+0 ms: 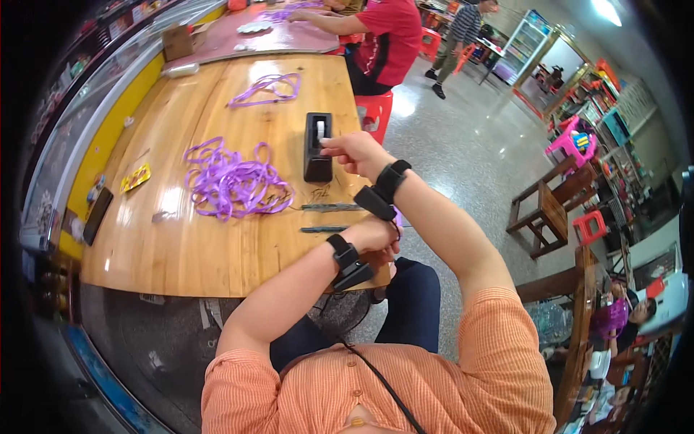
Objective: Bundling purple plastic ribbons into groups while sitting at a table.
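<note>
A black tape dispenser (318, 170) stands near the right edge of the wooden table. My right hand (358, 152) reaches over it, thumb and forefinger pinched at the tape beside the small roll (321, 129). Lower down, my left hand (372, 237) is at the table's right edge with its fingers curled. A bit of purple ribbon (398, 215) shows beside it; my right wrist strap partly covers this spot. Two thin dark strips (323, 230) lie just left of my left hand. A tangled heap of purple ribbon (235, 181) rests left of the dispenser.
Another loop of purple ribbon (271, 90) lies farther up the wooden table (173, 246). A yellow packet (136, 178) is at the left. Beyond, a person in a red shirt (394, 43) works at a pink table (303, 40). Red stools and wooden chairs (542, 210) stand rightward.
</note>
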